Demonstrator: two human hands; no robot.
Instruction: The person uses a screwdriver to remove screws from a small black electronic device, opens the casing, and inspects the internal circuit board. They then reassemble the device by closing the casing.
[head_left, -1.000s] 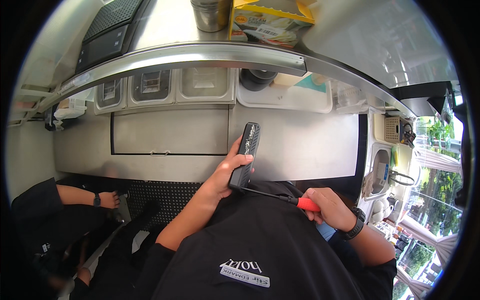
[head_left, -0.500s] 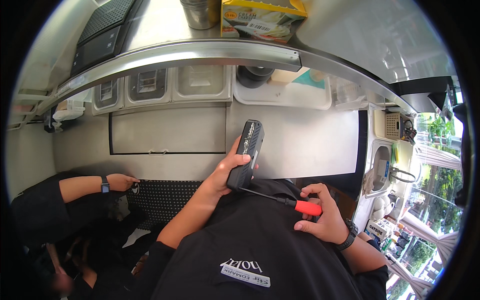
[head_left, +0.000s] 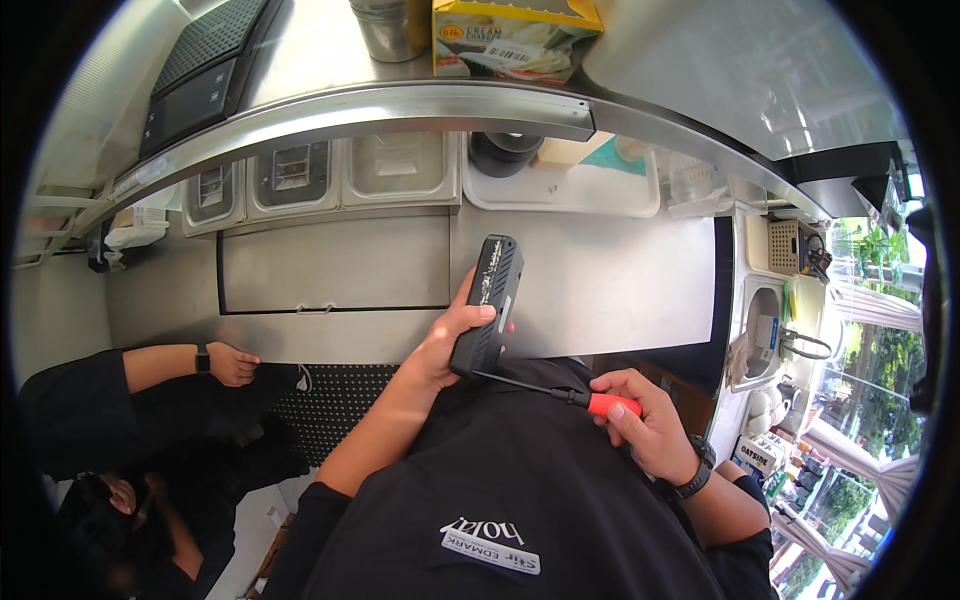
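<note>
My left hand (head_left: pixel 440 345) is closed around a scuffed black oblong device (head_left: pixel 494 270), tilted upright above my lap at the counter's front edge. A screwdriver with a red handle (head_left: pixel 612 404) and thin dark shaft reaches the lower end of the device; whether its tip is inserted I cannot tell. My right hand (head_left: pixel 650 430) has its fingers curled loosely about the red handle, thumb against it. A black apron (head_left: pixel 460 460) covers my front beneath both hands.
A steel counter (head_left: pixel 590 280) holds lidded containers (head_left: pixel 395 155) and a white tray (head_left: pixel 555 195). Above, a shelf bears a yellow box (head_left: pixel 510 35). At right is a sink (head_left: pixel 760 320). A co-worker's hand (head_left: pixel 232 365) is at the left counter edge; another person (head_left: pixel 150 520) crouches below.
The black device has shifted slightly leftward and up. My right fingers, spread half a second ago, have curled back toward the handle. The co-worker's hand has moved slightly left.
</note>
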